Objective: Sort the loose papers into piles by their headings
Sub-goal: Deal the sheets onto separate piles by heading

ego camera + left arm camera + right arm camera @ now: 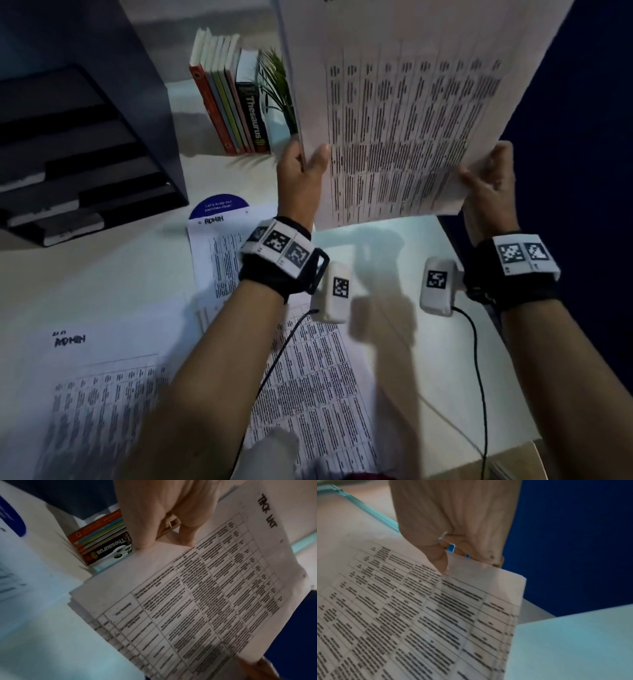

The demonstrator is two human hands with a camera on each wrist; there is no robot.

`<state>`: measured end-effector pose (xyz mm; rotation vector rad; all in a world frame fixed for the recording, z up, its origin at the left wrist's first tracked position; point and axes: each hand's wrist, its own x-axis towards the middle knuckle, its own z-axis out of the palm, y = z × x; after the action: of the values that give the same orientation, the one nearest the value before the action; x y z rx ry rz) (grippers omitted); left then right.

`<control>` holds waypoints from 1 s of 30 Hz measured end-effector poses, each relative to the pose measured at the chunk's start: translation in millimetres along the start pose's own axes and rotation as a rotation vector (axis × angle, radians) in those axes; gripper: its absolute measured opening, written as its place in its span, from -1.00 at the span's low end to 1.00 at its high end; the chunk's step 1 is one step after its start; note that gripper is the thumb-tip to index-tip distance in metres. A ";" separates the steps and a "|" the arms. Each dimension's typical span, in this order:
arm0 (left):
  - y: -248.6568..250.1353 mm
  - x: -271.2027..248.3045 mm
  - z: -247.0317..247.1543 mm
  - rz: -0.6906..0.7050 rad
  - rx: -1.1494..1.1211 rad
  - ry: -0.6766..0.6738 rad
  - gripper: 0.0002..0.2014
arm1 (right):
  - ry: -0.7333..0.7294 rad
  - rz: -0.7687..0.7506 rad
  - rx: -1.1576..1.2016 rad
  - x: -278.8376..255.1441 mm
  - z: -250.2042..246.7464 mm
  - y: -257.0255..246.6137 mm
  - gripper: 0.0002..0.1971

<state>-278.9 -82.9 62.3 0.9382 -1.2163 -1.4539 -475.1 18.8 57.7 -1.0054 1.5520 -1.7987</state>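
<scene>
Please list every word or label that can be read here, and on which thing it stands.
"ADMIN": sheet lying near left.
"ADMIN": sheet by the blue sign.
"Let's keep our pantries clear": blue sign, partly blurred.
"Thesaurus": black book.
Heading on the held stack: handwritten, unclear.
Table text: blurred.

The held stack of papers runs off the head view's top edge, cutting away its heading, and its table print is too blurred to read. It hides most of the plant at the far side, and the person's forearms cover parts of the sheets lying on the near desk.
</scene>
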 end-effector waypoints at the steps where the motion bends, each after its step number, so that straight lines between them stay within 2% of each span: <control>1: -5.7 -4.0 -0.4 -0.018 0.009 0.000 -0.84 | 0.014 0.021 0.003 -2.2 2.2 5.1 -0.66; 5: -32.0 -18.8 -0.5 -0.131 0.082 0.002 -0.67 | 0.038 0.114 0.003 -10.2 6.4 28.0 -0.53; 10: -44.5 -16.1 2.7 -0.219 0.332 0.043 -0.59 | 0.084 0.105 -0.210 0.6 1.9 43.6 -0.68; 12: -48.6 -11.6 7.4 -0.282 0.385 0.083 -0.66 | 0.134 0.111 -0.343 10.1 -0.5 46.6 -0.75; 13: -52.0 -10.2 10.3 -0.304 0.413 0.104 -0.77 | 0.150 0.132 -0.422 14.8 -1.9 49.0 -0.77; 15: -59.8 -9.3 13.5 -0.360 0.462 0.136 -0.93 | 0.161 0.213 -0.607 23.3 -3.2 55.4 -0.72; 18: -74.4 -9.2 12.8 -0.469 0.565 0.111 -0.79 | 0.147 0.327 -0.799 28.4 0.0 62.3 -0.71; 21: -86.5 -8.4 9.6 -0.581 0.670 0.051 -0.83 | 0.135 0.396 -0.877 30.9 5.8 66.0 -0.68; 23: -91.7 -6.3 5.5 -0.622 0.734 0.033 -0.85 | 0.088 0.431 -0.908 32.0 10.1 71.6 -0.67; 25: -93.9 -4.5 2.4 -0.636 0.767 0.019 -0.88 | -0.002 0.456 -1.037 28.5 15.2 76.3 -0.62; 28: -97.4 -2.1 0.5 -0.643 0.804 0.000 -0.89 | -0.223 0.447 -1.332 11.5 21.9 79.5 -0.26; 30: -99.9 -1.4 -0.2 -0.633 0.814 -0.003 -0.89 | -0.390 0.486 -1.373 -2.0 28.2 82.7 -0.10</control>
<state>-298.4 -80.0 -35.7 2.0103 -1.6384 -1.4087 -455.9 -10.4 -22.4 -1.2090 2.4141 -0.0021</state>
